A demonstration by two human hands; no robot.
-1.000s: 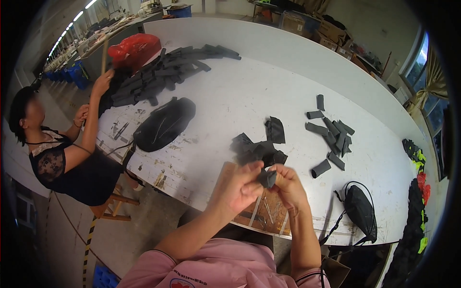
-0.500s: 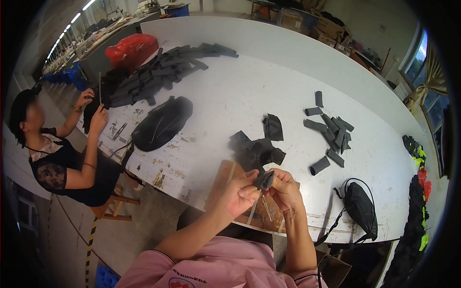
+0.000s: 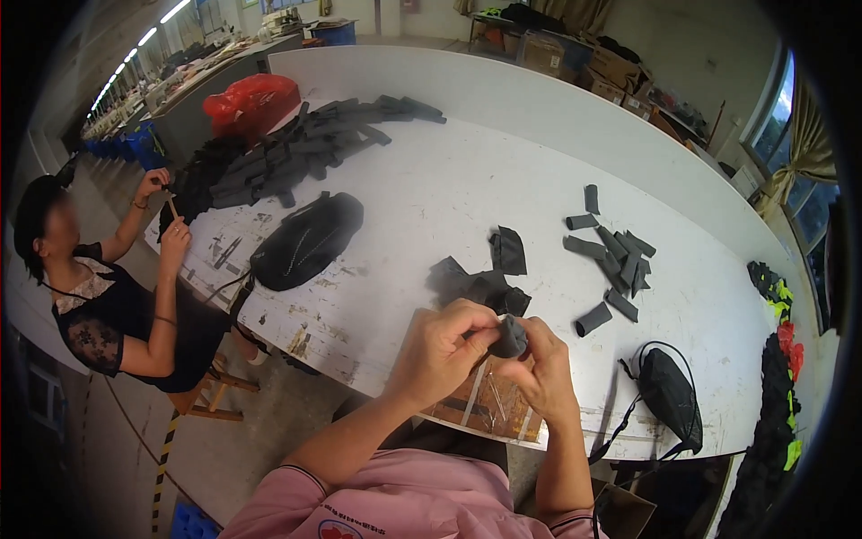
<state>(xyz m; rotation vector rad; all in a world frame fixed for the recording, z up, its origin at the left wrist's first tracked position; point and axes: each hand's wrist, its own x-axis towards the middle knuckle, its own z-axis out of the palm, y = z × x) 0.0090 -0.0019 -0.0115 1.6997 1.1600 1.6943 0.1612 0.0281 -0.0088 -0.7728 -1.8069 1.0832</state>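
Observation:
Between my two hands is a small dark grey fabric tube (image 3: 512, 338), its rounded end facing up. My left hand (image 3: 446, 349) pinches it from the left with thumb and forefinger. From the right, my right hand (image 3: 545, 366) grips its other side with bent fingers. Beneath my hands lies a brown board (image 3: 494, 400) with pale tape strips and a thin metal tool (image 3: 496, 395) on it. Just beyond my hands is a heap of dark fabric pieces (image 3: 467, 280), with one squarish piece (image 3: 509, 251) standing apart.
Several rolled dark tubes (image 3: 620, 255) lie to the right on the white table (image 3: 413, 198). A black bag (image 3: 669, 395) sits near the right edge, another black bag (image 3: 310, 241) at left. Beyond are a long tube pile (image 3: 296, 153) and red plastic bag (image 3: 251, 103). A co-worker (image 3: 117, 296) sits at left.
My hands have risen slightly away from me with the fabric tube, whose rounded end now faces up. The co-worker's hands have shifted at the pile.

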